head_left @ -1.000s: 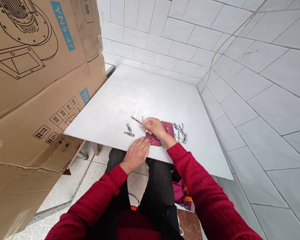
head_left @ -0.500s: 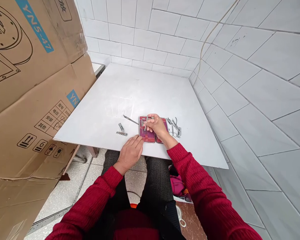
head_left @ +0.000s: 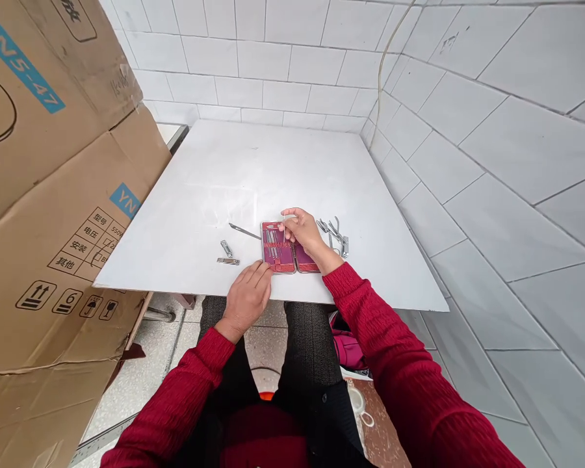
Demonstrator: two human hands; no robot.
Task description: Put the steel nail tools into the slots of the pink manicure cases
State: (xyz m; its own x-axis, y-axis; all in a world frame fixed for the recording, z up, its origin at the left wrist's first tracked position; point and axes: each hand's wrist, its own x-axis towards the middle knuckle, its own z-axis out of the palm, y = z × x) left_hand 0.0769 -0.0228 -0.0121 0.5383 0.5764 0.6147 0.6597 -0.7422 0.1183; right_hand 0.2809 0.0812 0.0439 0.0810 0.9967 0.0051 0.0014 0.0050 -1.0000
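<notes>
An open manicure case (head_left: 286, 268) with a purple and red lining lies near the front edge of the table. Several slim metal tools (head_left: 273, 244) sit under a strap in its left half. My left hand (head_left: 247, 292) lies with outstretched fingers at the case's lower left corner, fingertips touching the rim. Above the middle of the case, my right hand (head_left: 305, 234) pinches a thin metal manicure tool (head_left: 285, 229), held nearly upright. Its exact kind is too small to tell. Part of the case's right half is hidden behind that hand.
Left of the case lie two nail clippers (head_left: 227, 248) and a long slim metal tool (head_left: 244, 231). Nippers, scissors and another clipper (head_left: 345, 246) lie to the right. A large cardboard box (head_left: 78, 195) borders the white table (head_left: 292, 156) on the left, tiled walls (head_left: 312, 65) behind and right.
My right hand has lifted slightly off the case, and the thin tool in it now stands more upright. My left hand stays at the case corner. The head view has shifted a little.
</notes>
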